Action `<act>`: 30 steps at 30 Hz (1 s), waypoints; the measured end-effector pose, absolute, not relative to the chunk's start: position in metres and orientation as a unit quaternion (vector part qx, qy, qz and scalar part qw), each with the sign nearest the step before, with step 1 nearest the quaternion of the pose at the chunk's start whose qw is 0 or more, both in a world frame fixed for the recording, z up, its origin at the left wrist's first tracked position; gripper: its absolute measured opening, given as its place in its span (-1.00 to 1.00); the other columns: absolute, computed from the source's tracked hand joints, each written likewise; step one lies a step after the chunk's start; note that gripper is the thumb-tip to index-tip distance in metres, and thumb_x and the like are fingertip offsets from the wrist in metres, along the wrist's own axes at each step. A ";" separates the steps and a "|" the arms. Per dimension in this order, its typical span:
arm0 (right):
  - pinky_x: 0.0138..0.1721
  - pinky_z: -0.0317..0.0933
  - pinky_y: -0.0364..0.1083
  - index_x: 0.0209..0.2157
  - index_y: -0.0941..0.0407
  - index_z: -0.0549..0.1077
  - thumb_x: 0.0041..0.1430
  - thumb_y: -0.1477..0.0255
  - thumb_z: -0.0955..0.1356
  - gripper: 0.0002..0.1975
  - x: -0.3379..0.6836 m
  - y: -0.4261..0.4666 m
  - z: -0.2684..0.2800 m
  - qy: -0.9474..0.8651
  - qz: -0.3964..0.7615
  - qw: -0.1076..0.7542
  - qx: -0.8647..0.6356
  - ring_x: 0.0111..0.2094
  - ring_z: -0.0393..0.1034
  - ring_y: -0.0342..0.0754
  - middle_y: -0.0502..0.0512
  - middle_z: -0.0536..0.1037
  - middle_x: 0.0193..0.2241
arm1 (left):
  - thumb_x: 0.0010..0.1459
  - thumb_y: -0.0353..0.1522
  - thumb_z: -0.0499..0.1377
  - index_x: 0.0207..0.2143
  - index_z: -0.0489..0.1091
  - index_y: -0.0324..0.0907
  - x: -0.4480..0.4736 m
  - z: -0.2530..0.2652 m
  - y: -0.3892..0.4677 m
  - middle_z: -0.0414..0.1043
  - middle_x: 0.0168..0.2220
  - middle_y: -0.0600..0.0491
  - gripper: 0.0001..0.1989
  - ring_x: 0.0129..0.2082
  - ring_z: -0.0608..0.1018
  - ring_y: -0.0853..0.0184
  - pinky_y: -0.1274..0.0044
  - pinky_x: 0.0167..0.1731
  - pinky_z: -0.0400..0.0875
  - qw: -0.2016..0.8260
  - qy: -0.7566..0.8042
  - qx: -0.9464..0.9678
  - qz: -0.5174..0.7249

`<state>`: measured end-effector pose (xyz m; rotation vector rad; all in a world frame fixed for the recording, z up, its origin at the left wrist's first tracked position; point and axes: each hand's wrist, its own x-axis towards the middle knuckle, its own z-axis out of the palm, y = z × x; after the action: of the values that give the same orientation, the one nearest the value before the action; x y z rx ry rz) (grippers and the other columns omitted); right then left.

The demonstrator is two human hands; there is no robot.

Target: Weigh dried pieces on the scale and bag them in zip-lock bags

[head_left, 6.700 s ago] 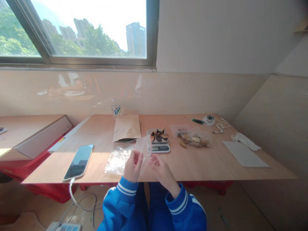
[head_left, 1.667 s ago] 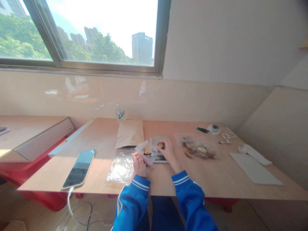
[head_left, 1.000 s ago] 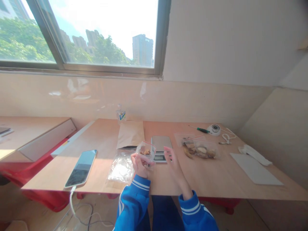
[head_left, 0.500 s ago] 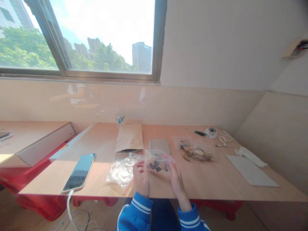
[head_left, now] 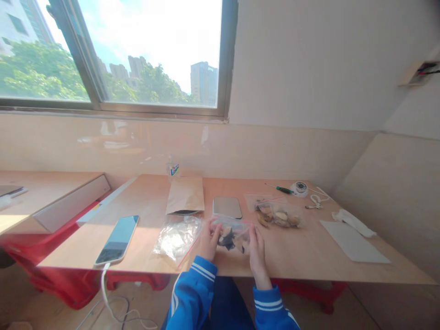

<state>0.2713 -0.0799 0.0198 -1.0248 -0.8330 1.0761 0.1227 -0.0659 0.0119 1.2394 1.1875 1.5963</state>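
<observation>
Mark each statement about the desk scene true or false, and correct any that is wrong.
1. The left hand and right hand hold a clear bag with dark and tan pieces inside. True.
2. A white cable runs to the phone. True.
3. The phone lies right of the brown paper bag. False: it lies left of it.
4. The scale sits beyond the held bag. True.
5. The screwdriver has a red handle. False: the handle is green.

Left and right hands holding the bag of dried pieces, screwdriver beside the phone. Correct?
No: in the head view, the screwdriver lies beside the white camera, not the phone. The left hand and right hand do hold the bag.
</observation>
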 end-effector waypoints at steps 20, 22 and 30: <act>-0.34 0.29 -0.11 -0.32 0.17 0.53 0.03 -0.07 0.31 -0.45 0.285 -0.068 -0.010 -0.393 0.378 0.651 -0.529 -0.41 0.41 -0.03 0.09 0.55 -0.48 | 0.04 0.01 0.18 -0.32 0.47 -0.17 0.116 -0.002 -0.058 0.47 -0.45 0.02 -0.57 -0.37 0.52 0.27 0.47 -0.30 0.40 0.437 0.473 0.445 0.622; -0.32 0.29 -0.11 -0.34 0.16 0.53 0.02 -0.07 0.31 -0.46 0.286 -0.068 -0.012 -0.394 0.373 0.654 -0.527 -0.39 0.41 -0.03 0.09 0.55 -0.46 | 0.05 0.02 0.17 -0.30 0.47 -0.18 0.117 -0.001 -0.059 0.49 -0.42 0.01 -0.56 -0.37 0.53 0.27 0.46 -0.30 0.41 0.463 0.457 0.434 0.623; -0.28 0.32 -0.09 -0.25 0.17 0.51 0.09 -0.04 0.29 -0.46 0.285 -0.069 -0.011 -0.388 0.360 0.663 -0.529 -0.34 0.46 0.00 0.15 0.59 -0.37 | 0.03 0.00 0.19 -0.11 0.47 -0.18 0.118 0.010 -0.063 0.53 -0.40 0.00 -0.48 -0.51 0.54 0.32 0.53 -0.55 0.42 0.516 0.451 0.392 0.613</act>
<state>0.2851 -0.0691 -0.0110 -1.1944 -0.8769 0.8139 0.1183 -0.0630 0.0099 0.9417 1.0842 1.4719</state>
